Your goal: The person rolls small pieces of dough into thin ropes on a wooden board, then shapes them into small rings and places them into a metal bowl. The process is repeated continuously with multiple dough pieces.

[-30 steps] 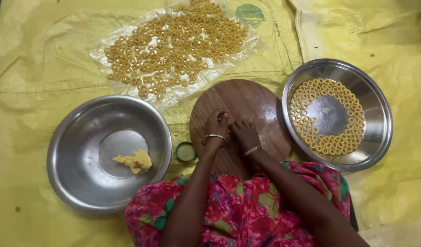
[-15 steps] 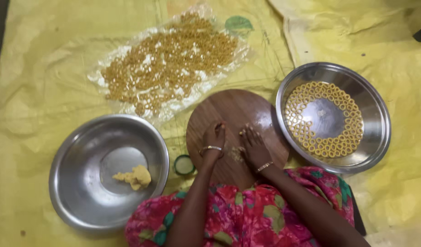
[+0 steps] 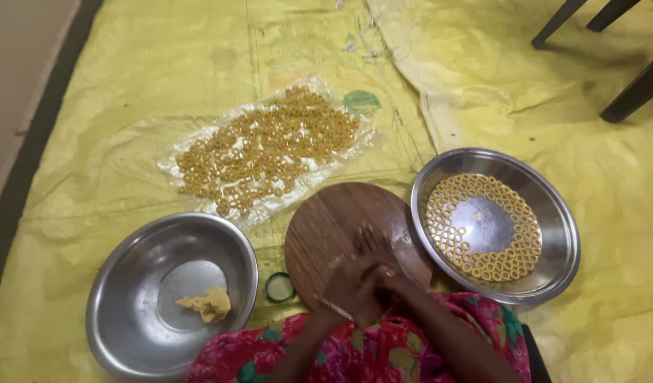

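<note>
Here, left hand (image 3: pixel 344 287) and right hand (image 3: pixel 380 266) blurred, pressed together, palms down, over round wooden board (image 3: pixel 326 227).

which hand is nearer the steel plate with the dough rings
Right. The right hand rests on the round wooden board, just beside the steel plate; the left hand overlaps it on the far side.
</note>
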